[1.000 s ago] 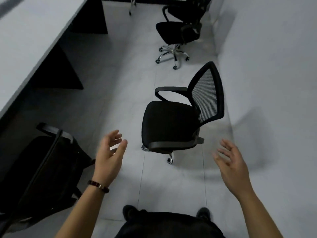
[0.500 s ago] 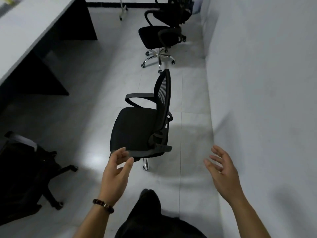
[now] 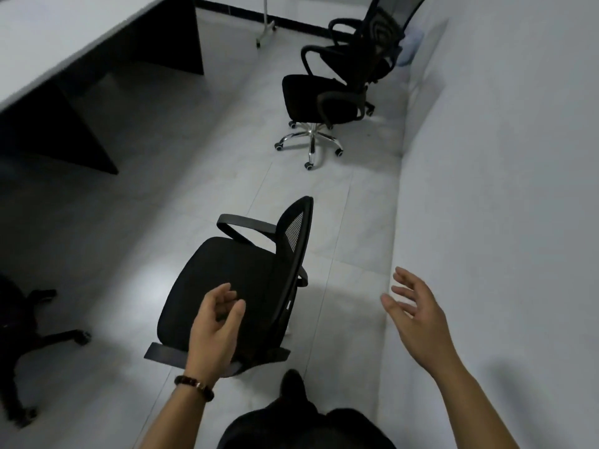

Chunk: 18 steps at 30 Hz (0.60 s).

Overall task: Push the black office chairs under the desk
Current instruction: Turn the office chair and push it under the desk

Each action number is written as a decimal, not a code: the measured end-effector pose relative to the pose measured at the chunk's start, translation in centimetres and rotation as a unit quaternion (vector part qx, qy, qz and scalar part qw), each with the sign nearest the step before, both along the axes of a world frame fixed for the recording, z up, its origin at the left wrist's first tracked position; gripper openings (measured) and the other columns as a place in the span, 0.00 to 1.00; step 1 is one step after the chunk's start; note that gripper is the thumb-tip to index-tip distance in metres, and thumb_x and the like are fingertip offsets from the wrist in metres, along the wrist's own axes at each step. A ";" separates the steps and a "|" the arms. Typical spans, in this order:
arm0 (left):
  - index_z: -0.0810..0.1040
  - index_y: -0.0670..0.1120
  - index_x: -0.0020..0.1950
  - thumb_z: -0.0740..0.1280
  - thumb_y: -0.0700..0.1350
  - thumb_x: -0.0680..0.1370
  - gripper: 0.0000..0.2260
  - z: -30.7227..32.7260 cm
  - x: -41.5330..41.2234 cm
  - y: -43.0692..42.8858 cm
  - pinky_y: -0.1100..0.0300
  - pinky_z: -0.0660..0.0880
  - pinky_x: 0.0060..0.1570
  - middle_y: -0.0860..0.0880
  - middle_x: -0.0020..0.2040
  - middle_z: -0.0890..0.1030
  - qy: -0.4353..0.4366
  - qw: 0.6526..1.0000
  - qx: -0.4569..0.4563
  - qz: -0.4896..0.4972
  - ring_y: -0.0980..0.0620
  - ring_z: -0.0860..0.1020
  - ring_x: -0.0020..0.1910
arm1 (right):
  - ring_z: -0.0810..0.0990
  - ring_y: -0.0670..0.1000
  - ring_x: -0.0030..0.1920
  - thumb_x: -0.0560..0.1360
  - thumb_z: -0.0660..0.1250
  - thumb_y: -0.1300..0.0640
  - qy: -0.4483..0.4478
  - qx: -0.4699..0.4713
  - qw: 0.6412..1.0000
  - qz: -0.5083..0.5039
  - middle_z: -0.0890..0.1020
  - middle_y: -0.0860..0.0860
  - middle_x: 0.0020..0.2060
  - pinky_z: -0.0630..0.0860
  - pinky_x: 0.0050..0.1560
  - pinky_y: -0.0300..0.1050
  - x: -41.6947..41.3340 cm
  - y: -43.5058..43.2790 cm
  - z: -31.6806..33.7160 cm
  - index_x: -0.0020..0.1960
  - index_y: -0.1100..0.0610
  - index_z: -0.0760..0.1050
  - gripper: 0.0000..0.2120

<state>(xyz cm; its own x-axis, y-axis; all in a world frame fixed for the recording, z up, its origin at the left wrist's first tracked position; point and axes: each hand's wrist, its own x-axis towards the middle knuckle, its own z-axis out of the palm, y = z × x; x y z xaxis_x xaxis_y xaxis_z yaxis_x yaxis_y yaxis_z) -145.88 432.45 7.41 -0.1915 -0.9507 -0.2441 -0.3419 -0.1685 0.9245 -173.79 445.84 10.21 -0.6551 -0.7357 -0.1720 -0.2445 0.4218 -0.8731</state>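
- Head view, hidden bits first: the nearest chair (image 3: 233, 280) shows no wheels at all, as its seat covers the base.
- The left hand (image 3: 215, 328) and wrist cover part of that chair's near armrest. Whether the hand touches the chair, I cannot tell.
- A third chair (image 3: 22, 322) is cut off by the left edge, leaving just dark legs and casters.
- The far chair (image 3: 324, 95) loses its backrest top at the frame edge, with more black frame muddled behind it.
- Left hand's fingers are loosely curled and hold nothing. A beaded bracelet (image 3: 194, 385) rings the wrist.
- The right hand (image 3: 418, 319) is in the air by the wall (image 3: 502, 189), fingers spread and empty.
- The nearest chair stands out on the floor (image 3: 181, 150), well apart from the table (image 3: 64, 37), between it and the wall.
- Textures: see-through mesh back, padded matte seat, curved plastic armrests.
- The far chair has a shiny chrome star base, and the floor is pale glossy tile.
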 end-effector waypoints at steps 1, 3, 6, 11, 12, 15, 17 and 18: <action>0.71 0.47 0.65 0.65 0.42 0.78 0.16 0.5 -1.1 -1.1 0.74 0.72 0.43 0.52 0.55 0.77 0.007 1.000 -0.004 0.008 0.61 0.76 0.53 | 0.75 0.41 0.61 0.76 0.70 0.54 0.006 -0.005 1.000 0.007 0.76 0.43 0.63 0.74 0.59 0.41 -1.3 -1.8 0.7 0.69 0.46 0.69 0.23; 0.71 0.48 0.65 0.65 0.42 0.78 0.16 1.5 -2.7 -2.7 0.76 0.72 0.44 0.54 0.55 0.77 0.017 1.000 -0.016 0.020 0.61 0.76 0.53 | 0.75 0.41 0.61 0.76 0.70 0.54 0.011 -0.021 0.999 0.023 0.76 0.42 0.64 0.74 0.60 0.41 -3.0 -5.3 1.8 0.69 0.47 0.69 0.23; 0.70 0.50 0.65 0.66 0.43 0.77 0.16 1.5 -3.8 -4.5 0.73 0.73 0.46 0.55 0.55 0.77 0.002 0.999 -0.023 0.042 0.60 0.76 0.54 | 0.75 0.39 0.62 0.77 0.69 0.54 0.016 -0.030 0.996 0.077 0.75 0.41 0.64 0.73 0.58 0.38 -4.6 -10.6 2.1 0.70 0.47 0.69 0.23; 0.69 0.49 0.66 0.66 0.44 0.77 0.17 -0.9 -3.6 -4.4 0.68 0.72 0.50 0.53 0.56 0.76 -0.057 0.985 0.018 0.162 0.58 0.76 0.55 | 0.75 0.42 0.61 0.77 0.69 0.55 0.050 0.012 0.966 0.254 0.74 0.43 0.62 0.73 0.61 0.42 -5.5 -19.2 -1.2 0.69 0.44 0.68 0.22; 0.69 0.48 0.67 0.66 0.44 0.78 0.18 -1.4 -3.6 -4.0 0.68 0.71 0.49 0.52 0.57 0.76 -0.073 0.977 0.030 0.200 0.58 0.76 0.54 | 0.75 0.42 0.61 0.77 0.69 0.54 0.061 0.025 0.952 0.300 0.74 0.43 0.61 0.73 0.61 0.43 -5.6 -20.9 -2.2 0.69 0.43 0.68 0.22; 0.71 0.48 0.65 0.66 0.45 0.78 0.16 -2.3 -4.3 -1.1 0.65 0.72 0.48 0.50 0.56 0.77 -0.129 0.943 0.060 0.300 0.57 0.76 0.53 | 0.73 0.43 0.62 0.77 0.68 0.49 0.108 0.045 0.892 0.437 0.74 0.42 0.61 0.71 0.63 0.44 -5.9 -25.0 -4.4 0.69 0.45 0.69 0.21; 0.71 0.51 0.62 0.66 0.45 0.78 0.14 -2.7 -5.6 0.7 0.60 0.74 0.50 0.51 0.56 0.77 -0.141 0.915 0.080 0.369 0.55 0.77 0.53 | 0.70 0.46 0.67 0.76 0.66 0.41 0.161 0.021 0.840 0.518 0.74 0.45 0.64 0.66 0.69 0.48 -6.1 -27.5 -5.8 0.68 0.48 0.71 0.23; 0.72 0.53 0.61 0.66 0.46 0.78 0.12 -3.0 -6.8 1.7 0.57 0.75 0.51 0.52 0.56 0.77 -0.139 0.899 0.093 0.404 0.55 0.77 0.54 | 0.68 0.48 0.70 0.75 0.63 0.37 0.203 0.011 0.805 0.557 0.74 0.46 0.66 0.61 0.73 0.52 -6.4 -28.6 -6.9 0.69 0.49 0.71 0.26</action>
<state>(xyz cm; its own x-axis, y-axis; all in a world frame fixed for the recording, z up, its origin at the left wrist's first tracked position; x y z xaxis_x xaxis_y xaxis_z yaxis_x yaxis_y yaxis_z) -152.66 434.15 4.44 0.6366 -0.6897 -0.3449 -0.2511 -0.6083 0.7529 -180.16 417.21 3.29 0.4030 -0.9056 -0.1319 -0.7454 -0.2412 -0.6215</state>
